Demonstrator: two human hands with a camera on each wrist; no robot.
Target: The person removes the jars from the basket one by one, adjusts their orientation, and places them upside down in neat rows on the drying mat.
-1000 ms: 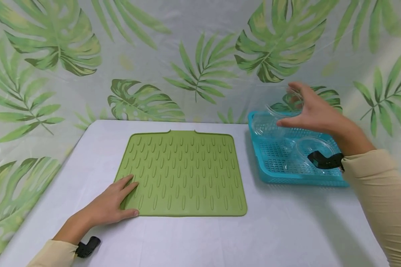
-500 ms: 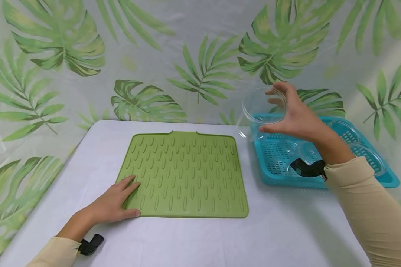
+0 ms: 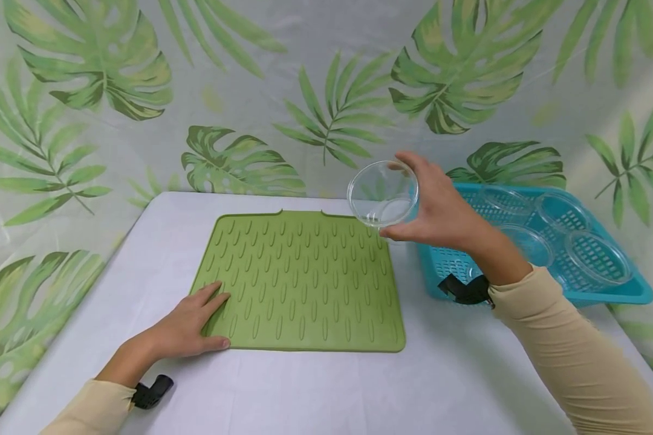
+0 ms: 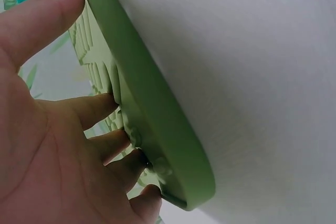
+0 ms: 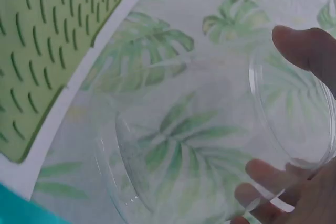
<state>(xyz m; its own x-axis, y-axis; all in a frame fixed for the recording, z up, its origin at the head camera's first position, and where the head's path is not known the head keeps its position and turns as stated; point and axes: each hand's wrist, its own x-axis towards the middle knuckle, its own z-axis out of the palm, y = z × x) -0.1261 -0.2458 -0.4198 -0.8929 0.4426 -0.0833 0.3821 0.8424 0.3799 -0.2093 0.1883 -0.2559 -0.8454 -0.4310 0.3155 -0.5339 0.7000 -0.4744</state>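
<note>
My right hand (image 3: 441,208) grips a clear round bowl (image 3: 382,196) by its side, thumb below and fingers above. The bowl is raised over the far right corner of the green ridged mat (image 3: 305,284), tipped so its mouth faces me. In the right wrist view, the bowl (image 5: 178,145) shows through as clear, with fingers curled at its rim. My left hand (image 3: 182,329) rests on the mat's near left corner with fingers fairly straight. The left wrist view has those fingertips on the mat's ridged face and the thumb along its raised edge (image 4: 152,87).
A blue perforated basket (image 3: 612,297) stands at the back right, with several clear bowls (image 3: 598,257) inside, partly hidden by my right forearm. White cloth (image 3: 305,393) covers the table around the mat. A leaf-patterned curtain (image 3: 326,90) hangs behind.
My right hand has carried the clear bowl left from above the basket toward the mat, turning its mouth toward me. More of the basket shows. My left hand stays on the mat.
</note>
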